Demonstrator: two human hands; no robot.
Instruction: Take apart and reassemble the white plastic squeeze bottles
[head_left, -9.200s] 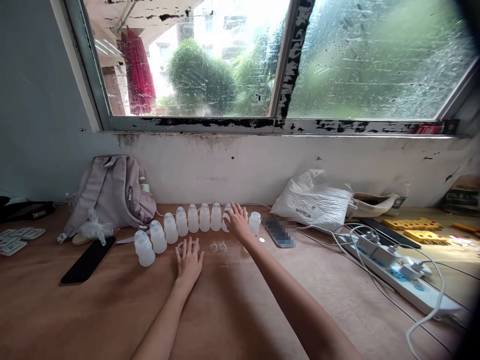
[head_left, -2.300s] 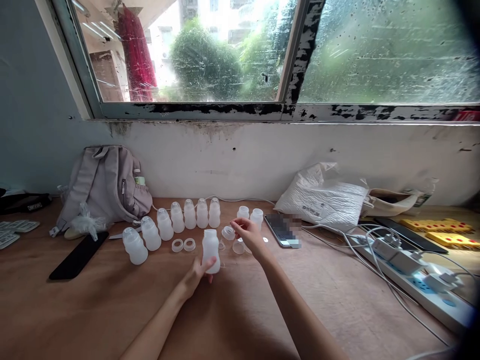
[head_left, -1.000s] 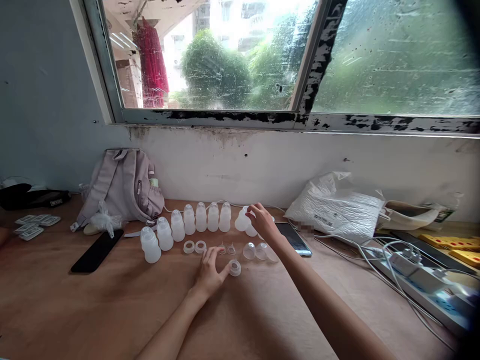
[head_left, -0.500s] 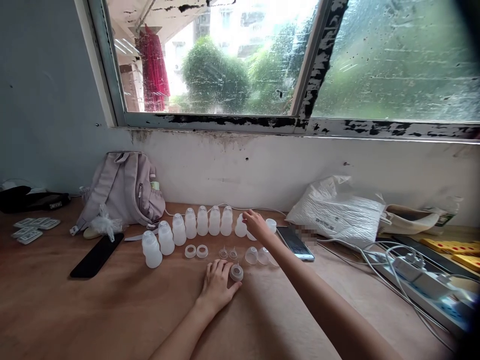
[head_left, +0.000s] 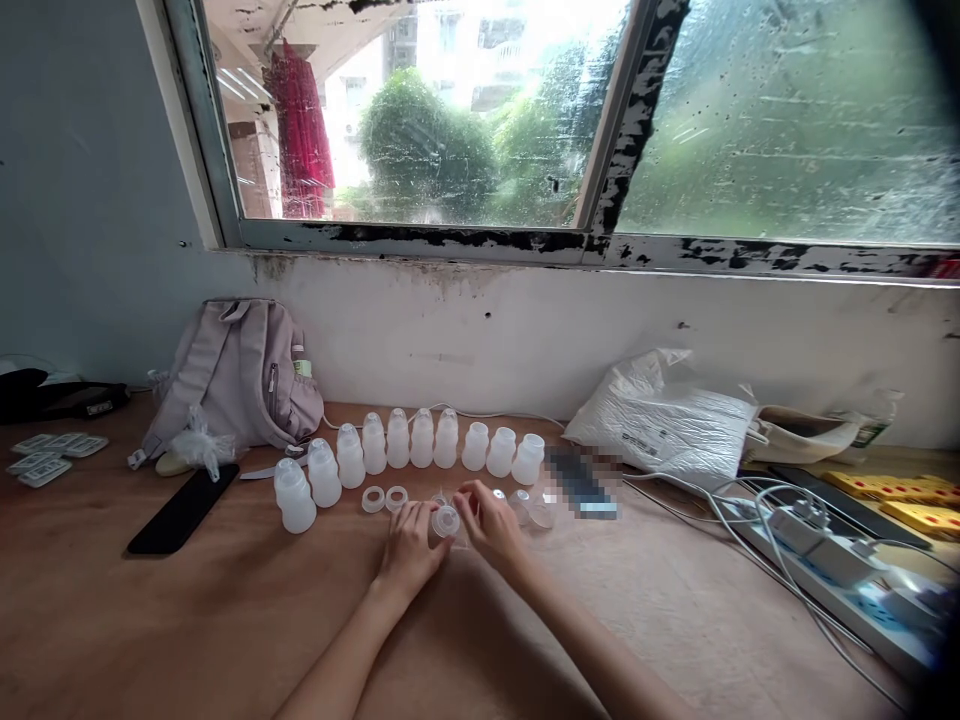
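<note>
My left hand (head_left: 409, 548) grips a clear bottle nipple set in a collar ring (head_left: 445, 521) just above the table, thumb and fingers around its left side. The curled fingers of my right hand (head_left: 487, 525) meet the right edge of the same piece. Behind stands a curved row of frosted baby bottles. Those on the left and middle, such as one bottle (head_left: 350, 456), wear clear caps; three at the right end, including one bottle (head_left: 528, 459), have open necks. Two loose collar rings (head_left: 373, 499) lie left of the hands. Clear dome caps (head_left: 541, 510) sit to the right.
A dark phone-like slab (head_left: 182, 510) and a backpack (head_left: 240, 380) are at the left. Behind the right arm lies a partly blurred phone (head_left: 581, 485). A silver padded bag (head_left: 664, 410) and a power strip (head_left: 840, 580) with loose white cables take up the right side.
My right hand has come back from the open-necked bottles to the nipple piece. My left hand, holding that piece, has shifted slightly left and away from me.
</note>
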